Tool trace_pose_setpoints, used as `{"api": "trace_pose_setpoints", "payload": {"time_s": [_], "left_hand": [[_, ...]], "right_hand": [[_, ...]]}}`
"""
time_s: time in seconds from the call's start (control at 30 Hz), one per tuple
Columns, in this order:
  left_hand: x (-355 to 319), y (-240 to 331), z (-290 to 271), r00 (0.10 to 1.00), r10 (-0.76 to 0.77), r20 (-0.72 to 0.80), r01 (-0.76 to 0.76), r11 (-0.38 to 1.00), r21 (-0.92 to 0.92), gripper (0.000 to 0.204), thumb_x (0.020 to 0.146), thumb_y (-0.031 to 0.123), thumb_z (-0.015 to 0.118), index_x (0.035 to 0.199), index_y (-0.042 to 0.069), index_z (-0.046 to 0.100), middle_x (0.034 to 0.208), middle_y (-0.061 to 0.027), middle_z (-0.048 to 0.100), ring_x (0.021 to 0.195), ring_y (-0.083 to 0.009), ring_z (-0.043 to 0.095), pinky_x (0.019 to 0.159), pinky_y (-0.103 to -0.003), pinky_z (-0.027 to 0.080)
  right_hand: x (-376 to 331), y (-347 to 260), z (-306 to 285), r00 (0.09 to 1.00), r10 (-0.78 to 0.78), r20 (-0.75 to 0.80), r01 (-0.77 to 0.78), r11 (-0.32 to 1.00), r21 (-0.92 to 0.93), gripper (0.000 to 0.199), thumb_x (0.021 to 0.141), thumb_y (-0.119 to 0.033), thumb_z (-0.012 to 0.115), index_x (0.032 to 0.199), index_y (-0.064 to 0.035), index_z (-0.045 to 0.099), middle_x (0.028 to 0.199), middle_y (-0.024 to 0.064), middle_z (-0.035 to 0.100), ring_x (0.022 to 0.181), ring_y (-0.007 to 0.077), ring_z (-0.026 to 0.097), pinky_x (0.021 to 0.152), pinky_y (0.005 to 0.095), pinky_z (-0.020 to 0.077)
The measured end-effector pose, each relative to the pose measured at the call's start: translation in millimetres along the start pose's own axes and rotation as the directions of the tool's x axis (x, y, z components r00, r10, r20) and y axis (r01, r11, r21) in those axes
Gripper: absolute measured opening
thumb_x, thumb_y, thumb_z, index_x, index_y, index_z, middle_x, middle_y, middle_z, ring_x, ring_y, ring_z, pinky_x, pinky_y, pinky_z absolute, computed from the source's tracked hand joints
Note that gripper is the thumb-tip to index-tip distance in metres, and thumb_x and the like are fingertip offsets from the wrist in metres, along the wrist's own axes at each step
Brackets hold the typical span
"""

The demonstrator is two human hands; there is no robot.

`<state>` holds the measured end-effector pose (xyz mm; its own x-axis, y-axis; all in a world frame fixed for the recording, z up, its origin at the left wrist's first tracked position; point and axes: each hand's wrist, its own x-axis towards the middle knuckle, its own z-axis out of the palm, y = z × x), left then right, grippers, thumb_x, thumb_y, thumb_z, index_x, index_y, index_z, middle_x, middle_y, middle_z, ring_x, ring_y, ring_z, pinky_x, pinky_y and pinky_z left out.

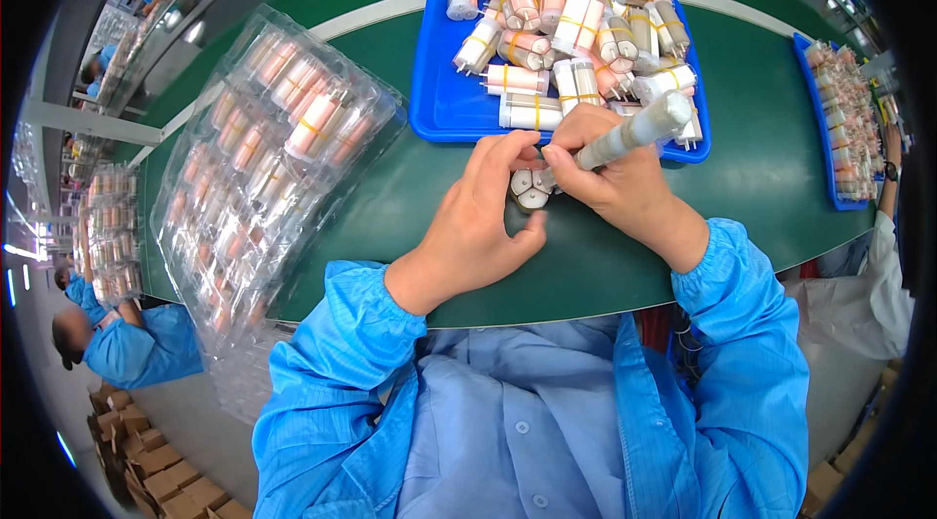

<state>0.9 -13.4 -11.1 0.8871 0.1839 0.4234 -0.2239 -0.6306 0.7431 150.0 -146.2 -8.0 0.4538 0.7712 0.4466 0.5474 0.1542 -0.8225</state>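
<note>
A smooth dark-green bench [752, 207] is spreading before the seated worker, a pale strip [386, 14] running along its far side. Near its front edge, a small bundle of three cylinders with white round ends [530, 189] is standing between the two hands. The left hand [473, 226] is cupping it, fingers curved and thumb apart; I cannot tell how firmly it is gripping. The right hand [630, 189] is closing its fingers around a thick, grey-white wrapped stick [630, 137], its thumb reaching beside the bundle. Just beyond, a blue plastic tray [431, 114] is holding heaped pink, white and grey bundles with yellow bands. Clear moulded plastic trays [379, 95] of similar bundles are lying to the left; another long blue tray [820, 124] is sitting at the right. Leftward, a blue-clad co-worker [142, 353] is working above brown cardboard boxes [166, 470] on the floor.
</note>
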Motion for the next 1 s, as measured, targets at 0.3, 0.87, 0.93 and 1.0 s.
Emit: {"api": "trace_pose_setpoints", "payload": {"time_s": [0.3,0.87,0.93,1.0], "left_hand": [[-4,-5,2,0.995,-0.057,-0.08,0.074,0.972,0.223,0.046,0.075,0.004,0.081,0.114,0.001,0.059,0.101,-0.0129,0.06,0.087,-0.0271,0.063,0.079,-0.037,0.053],[-4,-8,-3,0.976,-0.184,0.118,0.196,0.976,-0.097,0.061,0.083,0.001,0.073,0.137,0.002,0.043,0.124,-0.0174,0.063,0.114,-0.0258,0.064,0.099,-0.037,0.051],[-7,-10,-2,0.965,-0.229,0.126,0.239,0.968,-0.07,0.06,0.087,0.002,0.074,0.138,0.001,0.043,0.123,-0.0146,0.063,0.113,-0.0206,0.064,0.101,-0.035,0.05],[-9,-11,0,0.944,-0.302,0.131,0.311,0.949,-0.057,0.055,0.091,0.005,0.074,0.137,0.001,0.044,0.122,-0.0133,0.063,0.114,-0.0196,0.063,0.101,-0.035,0.05]], "right_hand": [[3,-3,-1,0.999,0.008,-0.041,-0.006,0.999,0.049,0.012,0.089,-0.01,0.073,0.084,-0.0035,0.064,0.074,0.0049,0.063,0.066,0.0173,0.061,0.07,0.0343,0.0486],[2,5,1,1.0,-0.027,-0.012,0.027,0.999,0.022,0.014,0.09,-0.01,0.073,0.086,-0.0024,0.062,0.075,0.0059,0.063,0.066,0.016,0.06,0.06,0.033,0.0472],[2,4,0,0.999,-0.031,-0.021,0.031,0.999,-0.008,0.014,0.09,-0.01,0.072,0.085,-0.0024,0.062,0.075,0.0055,0.063,0.066,0.0158,0.06,0.061,0.0328,0.0476],[2,4,-3,0.998,-0.008,-0.067,0.009,1.0,0.016,0.013,0.091,-0.01,0.071,0.085,-0.0024,0.062,0.075,0.005,0.064,0.066,0.0149,0.06,0.061,0.0319,0.0478]]}}
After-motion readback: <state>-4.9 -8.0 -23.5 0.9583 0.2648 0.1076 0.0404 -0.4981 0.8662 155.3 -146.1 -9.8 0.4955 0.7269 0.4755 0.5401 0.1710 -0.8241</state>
